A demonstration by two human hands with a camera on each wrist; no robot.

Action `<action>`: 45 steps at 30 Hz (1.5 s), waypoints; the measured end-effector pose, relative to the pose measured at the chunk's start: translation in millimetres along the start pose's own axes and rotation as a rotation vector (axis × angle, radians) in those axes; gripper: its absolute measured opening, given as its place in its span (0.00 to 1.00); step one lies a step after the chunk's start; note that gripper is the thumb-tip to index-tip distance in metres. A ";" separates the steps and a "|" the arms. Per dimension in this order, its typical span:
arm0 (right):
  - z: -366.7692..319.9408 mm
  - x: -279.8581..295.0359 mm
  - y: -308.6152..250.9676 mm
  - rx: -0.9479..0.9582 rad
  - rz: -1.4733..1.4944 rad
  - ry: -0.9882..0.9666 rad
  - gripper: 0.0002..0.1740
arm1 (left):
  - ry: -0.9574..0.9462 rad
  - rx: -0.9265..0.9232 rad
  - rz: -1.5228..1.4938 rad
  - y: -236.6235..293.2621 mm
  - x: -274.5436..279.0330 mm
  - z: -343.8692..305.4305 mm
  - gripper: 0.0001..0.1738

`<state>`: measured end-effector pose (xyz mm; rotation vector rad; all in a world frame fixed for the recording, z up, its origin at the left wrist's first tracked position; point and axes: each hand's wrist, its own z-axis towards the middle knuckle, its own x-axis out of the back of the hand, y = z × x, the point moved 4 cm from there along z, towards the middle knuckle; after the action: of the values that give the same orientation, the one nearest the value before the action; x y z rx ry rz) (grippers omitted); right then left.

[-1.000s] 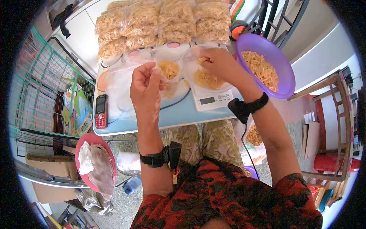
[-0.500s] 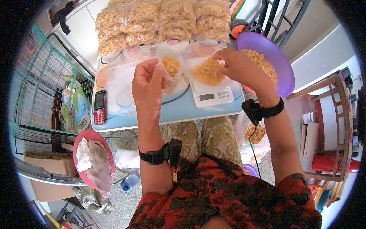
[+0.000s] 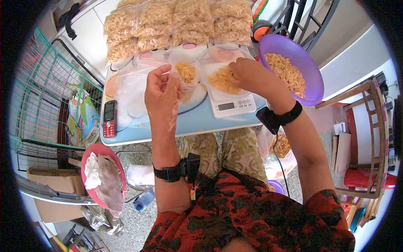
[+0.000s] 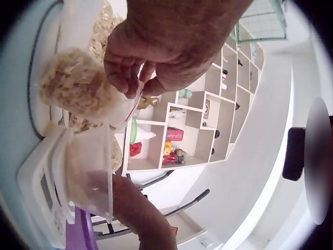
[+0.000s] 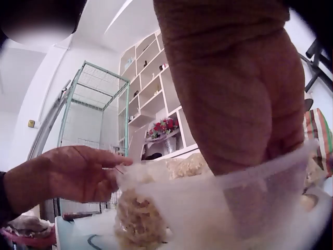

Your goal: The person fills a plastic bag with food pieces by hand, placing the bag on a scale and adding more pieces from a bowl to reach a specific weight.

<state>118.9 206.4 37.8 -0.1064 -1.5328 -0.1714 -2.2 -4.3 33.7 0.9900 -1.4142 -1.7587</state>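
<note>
My left hand (image 3: 161, 86) pinches the top edge of a clear zip bag (image 4: 122, 110), which hangs with pale yellow dried flakes (image 4: 73, 83) inside. To its right stands a translucent plastic bowl (image 4: 86, 172) on a white kitchen scale (image 3: 233, 106). More flakes (image 3: 222, 80) lie in that bowl. My right hand (image 3: 256, 77) reaches down into it from the right, fingers curled in at the flakes. In the right wrist view the bowl's wall partly hides those fingertips.
Filled bags (image 3: 157, 25) are stacked in rows at the table's back. A purple basin (image 3: 312, 80) of flakes stands at the right. A red phone (image 3: 109, 119) lies on the left edge, near a flat pile of clear bags (image 3: 134, 96). A green wire cage (image 3: 46, 92) stands beyond.
My right hand lifted from the bowl with fingers spread half a second ago, then went back down to the flakes with fingers curled. My left hand keeps its pinch on the zip bag.
</note>
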 end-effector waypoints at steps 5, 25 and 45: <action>5.7 16.2 2.7 -0.032 0.119 0.118 0.08 | -0.011 -0.012 -0.010 -1.7 3.9 1.1 0.19; 0.5 10.2 -20.7 -0.084 0.193 0.107 0.20 | -0.017 0.010 -0.010 -1.7 2.7 -0.6 0.18; 1.9 18.9 5.4 -0.313 1.197 0.152 0.10 | 0.005 0.014 -0.060 1.9 0.1 -4.3 0.22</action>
<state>118.6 211.2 57.0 -1.1886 -1.0672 0.5270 1.6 -6.8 35.0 1.0539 -1.4087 -1.7904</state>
